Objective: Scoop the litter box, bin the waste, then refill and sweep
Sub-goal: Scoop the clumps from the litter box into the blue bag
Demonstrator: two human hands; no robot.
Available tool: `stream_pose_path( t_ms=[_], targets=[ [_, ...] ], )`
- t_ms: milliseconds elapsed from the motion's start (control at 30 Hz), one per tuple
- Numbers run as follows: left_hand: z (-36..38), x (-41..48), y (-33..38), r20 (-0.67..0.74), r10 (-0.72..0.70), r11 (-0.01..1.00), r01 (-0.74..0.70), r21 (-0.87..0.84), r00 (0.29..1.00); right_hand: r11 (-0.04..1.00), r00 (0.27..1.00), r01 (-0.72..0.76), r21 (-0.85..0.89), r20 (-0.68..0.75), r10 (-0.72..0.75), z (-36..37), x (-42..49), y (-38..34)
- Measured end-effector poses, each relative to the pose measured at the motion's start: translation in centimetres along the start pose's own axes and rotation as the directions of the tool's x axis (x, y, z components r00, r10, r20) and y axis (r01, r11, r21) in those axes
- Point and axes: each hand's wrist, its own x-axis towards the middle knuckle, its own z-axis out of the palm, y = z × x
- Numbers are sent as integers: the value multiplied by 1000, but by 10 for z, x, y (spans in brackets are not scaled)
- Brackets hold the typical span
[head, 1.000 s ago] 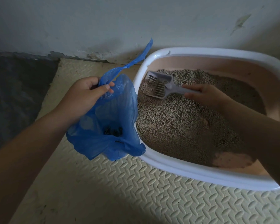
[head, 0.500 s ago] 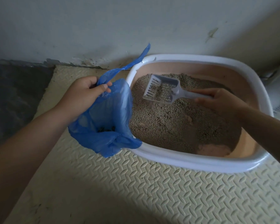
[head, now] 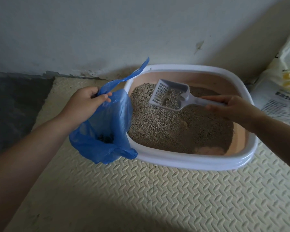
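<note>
Your right hand (head: 231, 108) gripped the handle of one slotted litter scoop (head: 170, 96), raised over the litter box (head: 189, 162) with granules in its bowl; your left hand (head: 85, 104) pinched one blue plastic bag (head: 105, 131) open just beside the rim. You were mid-scoop; next you probably needed to sift, then tip the waste into the bag. One printed sack (head: 281, 91), likely litter, waited at right.
</note>
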Motion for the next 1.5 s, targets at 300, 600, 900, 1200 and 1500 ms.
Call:
stream_pose_path(
  t_ms=[300,600,900,1200,1500],
  targets=[
    [0,-2,1,-3,-5,1000,5,-12,1000,999,999,39,-1,33,-39,-1,-5,-13],
    [3,2,-1,-4,19,1000,-19,8,1000,999,998,35,14,54,-36,1,-6,-16],
    [0,4,-2,-24,17,1000,-17,2,1000,995,989,84,51,116,-89,2,-13,-30],
    [-16,11,4,-122,-15,997,6,-73,992,918,875,393,56,285,-392,50,-21,-93],
    [-38,14,-5,-157,-57,979,25,-200,986,313,606,732,-605,368,-705,103,-29,-118]
  ],
)
